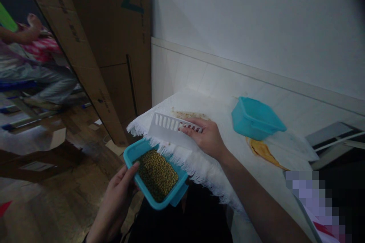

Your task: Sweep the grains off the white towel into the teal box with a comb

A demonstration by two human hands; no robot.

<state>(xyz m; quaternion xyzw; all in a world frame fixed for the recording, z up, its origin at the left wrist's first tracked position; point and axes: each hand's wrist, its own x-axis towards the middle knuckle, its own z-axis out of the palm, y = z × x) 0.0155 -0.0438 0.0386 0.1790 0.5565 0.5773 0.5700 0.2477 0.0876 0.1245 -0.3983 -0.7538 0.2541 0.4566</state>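
My left hand (122,184) grips the near left side of a turquoise plastic container (162,203), thumb over the rim. Inside lie dried beans (164,171), yellowish ones on the right and dark green ones on the left. The container is held at the table's front edge, below the cloth's fringe. My right hand (207,136) pinches a white plastic piece with a row of slots (168,134), held just over the white cloth (216,104). Behind it, a scatter of small pale bits (191,115) lies on the cloth.
A second turquoise container (251,119) stands at the right of the table, beside a mustard-coloured flat item with a thin tail (262,152). A tall cardboard box (114,38) rises at left. Beyond it a seated person (42,79) is partly visible. A white wall (256,19) backs the table.
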